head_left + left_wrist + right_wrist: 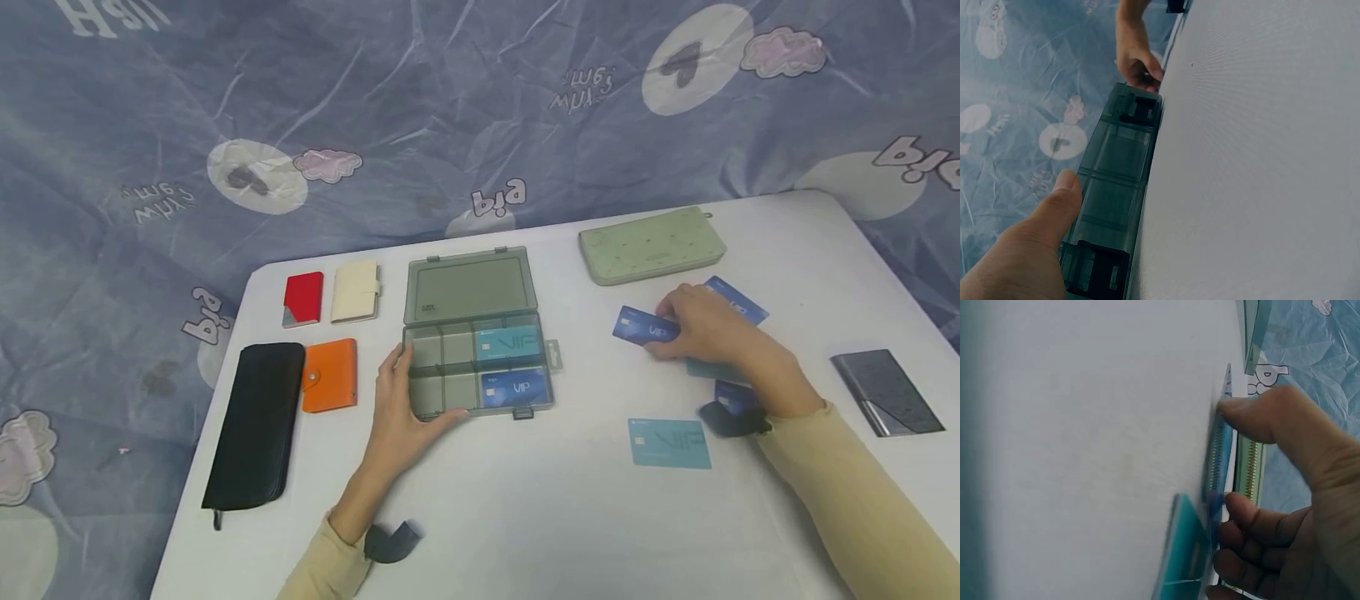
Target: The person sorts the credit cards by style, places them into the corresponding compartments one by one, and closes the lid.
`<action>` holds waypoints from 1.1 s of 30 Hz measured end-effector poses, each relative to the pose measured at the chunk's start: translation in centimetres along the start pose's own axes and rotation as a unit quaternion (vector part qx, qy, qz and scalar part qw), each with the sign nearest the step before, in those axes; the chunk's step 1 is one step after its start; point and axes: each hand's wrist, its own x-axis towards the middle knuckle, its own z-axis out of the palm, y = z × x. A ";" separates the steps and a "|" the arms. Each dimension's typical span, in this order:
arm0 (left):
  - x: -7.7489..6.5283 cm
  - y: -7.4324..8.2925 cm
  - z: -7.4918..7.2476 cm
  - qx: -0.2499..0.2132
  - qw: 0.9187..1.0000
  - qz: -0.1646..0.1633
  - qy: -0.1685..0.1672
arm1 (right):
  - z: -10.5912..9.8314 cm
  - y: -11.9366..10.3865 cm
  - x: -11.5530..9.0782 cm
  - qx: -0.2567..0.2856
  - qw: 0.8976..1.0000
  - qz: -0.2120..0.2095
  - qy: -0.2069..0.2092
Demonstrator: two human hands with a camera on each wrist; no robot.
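My left hand (pixel 397 429) holds the near left corner of a clear grey-green compartment box (pixel 460 392), fingers along its left side and thumb on the front edge. The box's lid (pixel 472 285) lies folded back. A teal VIP card (pixel 510 342) sits in the back right compartment and a blue VIP card (pixel 516 387) in the front right one. To the right, my right hand (pixel 708 325) pinches another blue VIP card (pixel 637 326) between thumb and fingers, also seen edge-on in the right wrist view. More cards lie around and partly under that hand, including a blue card (pixel 738 300).
A teal card (pixel 670 443) lies in front of the right hand. Behind stands a green zip wallet (pixel 652 246); a dark card case (pixel 885 392) lies far right. On the left are a black zip wallet (pixel 255 425), orange (pixel 330 375), cream (pixel 356 292) and red (pixel 303 297) card holders.
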 end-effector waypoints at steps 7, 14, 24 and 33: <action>-0.1 -0.1 0.0 -0.001 1.000 -0.002 -0.001 | 0.3 0.0 -0.1 0.041 0.999 -0.001 0.005; 0.0 0.0 0.1 0.000 1.000 0.002 -0.001 | 0.6 0.4 -0.5 0.054 0.998 -0.021 -0.018; 0.1 0.1 0.1 0.007 1.000 0.004 -0.001 | 0.2 -2.0 -0.9 0.070 0.995 -0.068 0.034; 0.0 -0.1 0.0 0.002 1.000 0.005 0.004 | 0.7 -10.2 -0.2 0.079 0.963 -0.246 0.075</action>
